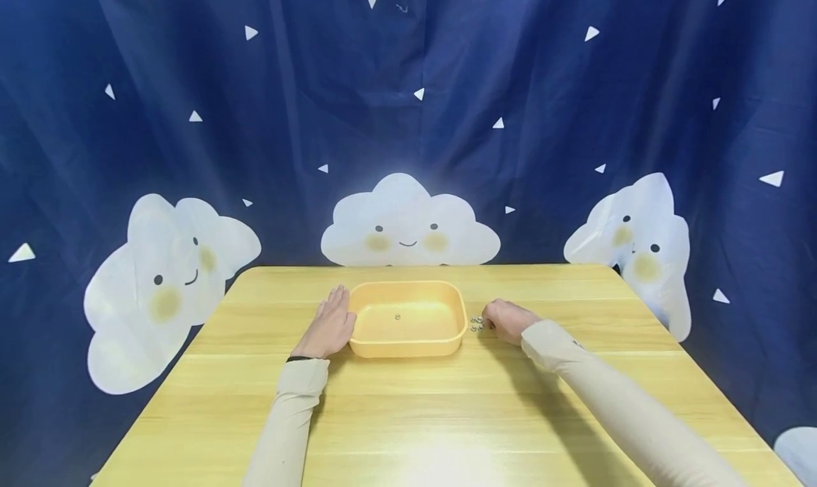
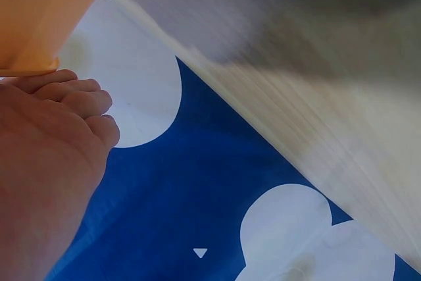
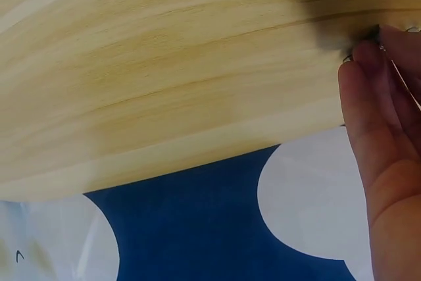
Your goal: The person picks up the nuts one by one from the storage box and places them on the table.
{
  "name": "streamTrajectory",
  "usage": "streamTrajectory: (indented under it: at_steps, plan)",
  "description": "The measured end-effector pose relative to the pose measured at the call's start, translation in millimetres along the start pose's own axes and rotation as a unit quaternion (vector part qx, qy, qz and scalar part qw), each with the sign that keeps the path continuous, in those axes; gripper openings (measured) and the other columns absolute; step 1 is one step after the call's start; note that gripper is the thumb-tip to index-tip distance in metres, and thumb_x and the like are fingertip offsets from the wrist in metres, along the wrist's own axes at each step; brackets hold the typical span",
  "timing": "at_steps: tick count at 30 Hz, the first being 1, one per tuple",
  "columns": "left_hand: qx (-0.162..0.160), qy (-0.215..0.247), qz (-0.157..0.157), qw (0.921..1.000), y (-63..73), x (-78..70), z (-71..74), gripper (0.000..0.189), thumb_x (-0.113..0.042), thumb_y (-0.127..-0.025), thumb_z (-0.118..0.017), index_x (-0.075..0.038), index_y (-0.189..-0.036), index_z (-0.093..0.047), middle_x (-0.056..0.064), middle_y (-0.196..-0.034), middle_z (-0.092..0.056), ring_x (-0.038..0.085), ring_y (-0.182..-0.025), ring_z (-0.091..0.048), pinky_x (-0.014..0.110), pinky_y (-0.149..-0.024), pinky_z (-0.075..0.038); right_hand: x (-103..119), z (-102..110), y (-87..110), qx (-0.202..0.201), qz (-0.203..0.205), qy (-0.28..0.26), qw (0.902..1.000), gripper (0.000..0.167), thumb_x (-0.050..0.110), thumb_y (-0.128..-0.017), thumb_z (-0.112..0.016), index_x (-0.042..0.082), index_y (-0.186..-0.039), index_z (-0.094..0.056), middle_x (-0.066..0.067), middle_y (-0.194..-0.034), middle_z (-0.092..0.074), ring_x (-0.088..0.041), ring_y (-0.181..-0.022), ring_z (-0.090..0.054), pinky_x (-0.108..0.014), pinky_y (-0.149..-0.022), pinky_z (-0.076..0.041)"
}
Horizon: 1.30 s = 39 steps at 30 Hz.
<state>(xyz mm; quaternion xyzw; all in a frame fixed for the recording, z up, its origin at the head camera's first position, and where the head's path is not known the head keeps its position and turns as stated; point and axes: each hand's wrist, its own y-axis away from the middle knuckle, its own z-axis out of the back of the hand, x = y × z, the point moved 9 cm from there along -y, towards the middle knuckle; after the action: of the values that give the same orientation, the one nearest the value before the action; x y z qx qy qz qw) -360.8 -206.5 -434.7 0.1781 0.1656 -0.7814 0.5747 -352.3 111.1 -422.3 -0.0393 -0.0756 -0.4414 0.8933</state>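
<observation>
My left hand (image 1: 327, 325) lies with extended fingers along the left wall of a yellow-orange plastic basin (image 1: 408, 349). In the left wrist view, its fingertips (image 2: 99, 100) show beside the basin's orange corner (image 2: 46, 18). A single small silvery metal piece (image 1: 398, 317) sits on the basin floor. To the right of the basin, several similar metal pieces (image 1: 474, 328) lie grouped on the table. My right hand (image 1: 507, 320) is low over them, thumb and fingers pinched together around a small metal piece (image 3: 381, 47), mostly hidden by the fingertips.
The wood-grain table (image 1: 408, 409) has its far edge just behind the basin. Beyond it hangs a dark blue curtain (image 1: 287, 118) printed with white clouds and triangles. A shadow falls beneath the right forearm.
</observation>
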Motion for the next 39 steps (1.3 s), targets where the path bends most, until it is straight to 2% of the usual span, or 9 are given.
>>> streamTrajectory:
  at_steps: [4, 9, 12, 14, 18, 21, 28, 39]
  plan:
    - [-0.003, 0.0, 0.0, 1.0, -0.4, 0.8, 1.2, 0.062, -0.02, -0.108, -0.027, 0.013, -0.16, -0.016, 0.029, -0.171, -0.009, 0.043, -0.162, -0.005, 0.061, -0.131, -0.009, 1.1, 1.1, -0.4, -0.004, 0.01, -0.019, 0.9998, 0.033, -0.024, -0.071, -0.054, 0.007, -0.06, -0.049, 0.008, -0.061, -0.042, -0.006, -0.057, -0.036, -0.019, -0.051, -0.028]
    - [-0.008, -0.007, -0.003, 0.9999, -0.6, 0.6, 1.0, 0.062, -0.019, -0.108, -0.028, 0.013, -0.16, -0.016, 0.03, -0.171, -0.01, 0.044, -0.161, -0.006, 0.062, -0.131, -0.01, -1.3, -1.2, -3.1, -0.015, 0.035, -0.038, 0.9986, 0.036, -0.023, -0.07, -0.053, 0.011, -0.06, -0.05, 0.008, -0.062, -0.046, -0.006, -0.058, -0.038, -0.021, -0.05, -0.032]
    - [-0.011, -0.01, -0.006, 0.9999, -0.7, 0.3, 1.6, 0.062, -0.019, -0.108, -0.028, 0.014, -0.159, -0.016, 0.031, -0.171, -0.011, 0.044, -0.161, -0.006, 0.062, -0.131, -0.01, -2.0, -3.5, -5.8, -0.007, 0.026, -0.034, 0.9991, 0.033, -0.023, -0.072, -0.055, 0.008, -0.063, -0.057, 0.005, -0.064, -0.053, -0.007, -0.059, -0.041, -0.02, -0.051, -0.035]
    - [-0.013, -0.009, -0.006, 0.9999, -0.6, 0.2, 2.0, 0.062, -0.019, -0.108, -0.028, 0.014, -0.159, -0.017, 0.031, -0.17, -0.012, 0.044, -0.161, -0.007, 0.062, -0.131, -0.01, 2.1, -2.4, -5.4, 0.009, 0.001, -0.03, 0.9995, 0.029, -0.024, -0.073, -0.057, 0.004, -0.066, -0.062, 0.001, -0.066, -0.058, -0.007, -0.06, -0.043, -0.019, -0.052, -0.036]
    - [-0.014, -0.006, -0.005, 0.9999, 0.1, -0.7, 3.2, 0.061, -0.018, -0.108, -0.028, 0.014, -0.159, -0.018, 0.03, -0.171, -0.012, 0.044, -0.161, -0.008, 0.062, -0.131, -0.01, -0.4, -5.4, -6.4, 0.023, -0.024, -0.02, 0.9992, 0.027, -0.023, -0.076, -0.057, 0.002, -0.069, -0.064, 0.003, -0.067, -0.056, -0.007, -0.061, -0.042, -0.018, -0.054, -0.033]
    - [-0.014, -0.007, -0.006, 0.9999, 0.6, -1.6, 3.8, 0.062, -0.018, -0.108, -0.028, 0.014, -0.159, -0.018, 0.031, -0.17, -0.012, 0.045, -0.161, -0.007, 0.062, -0.131, -0.01, 1.6, -4.7, -6.6, 0.026, -0.025, -0.014, 0.9992, 0.027, -0.023, -0.077, -0.058, 0.002, -0.069, -0.064, 0.006, -0.066, -0.05, -0.007, -0.061, -0.04, -0.017, -0.054, -0.032]
    - [-0.014, -0.004, -0.006, 0.9999, 0.6, -2.0, 4.2, 0.062, -0.019, -0.107, -0.029, 0.014, -0.159, -0.019, 0.031, -0.17, -0.013, 0.045, -0.161, -0.008, 0.062, -0.131, -0.011, 4.6, -3.0, -6.6, 0.023, -0.018, -0.013, 0.9995, 0.026, -0.022, -0.078, -0.061, 0.002, -0.07, -0.065, -0.001, -0.07, -0.061, -0.007, -0.062, -0.042, -0.018, -0.055, -0.035]
    - [-0.009, 0.0, -0.005, 0.9999, 0.6, -1.2, 3.7, 0.063, -0.02, -0.107, -0.027, 0.013, -0.16, -0.017, 0.03, -0.171, -0.01, 0.044, -0.161, -0.006, 0.062, -0.131, -0.01, 4.8, -3.3, -5.9, 0.018, -0.018, 0.005, 0.9997, 0.025, -0.021, -0.077, -0.063, 0.004, -0.07, -0.066, -0.003, -0.071, -0.067, -0.008, -0.062, -0.047, -0.021, -0.055, -0.042]
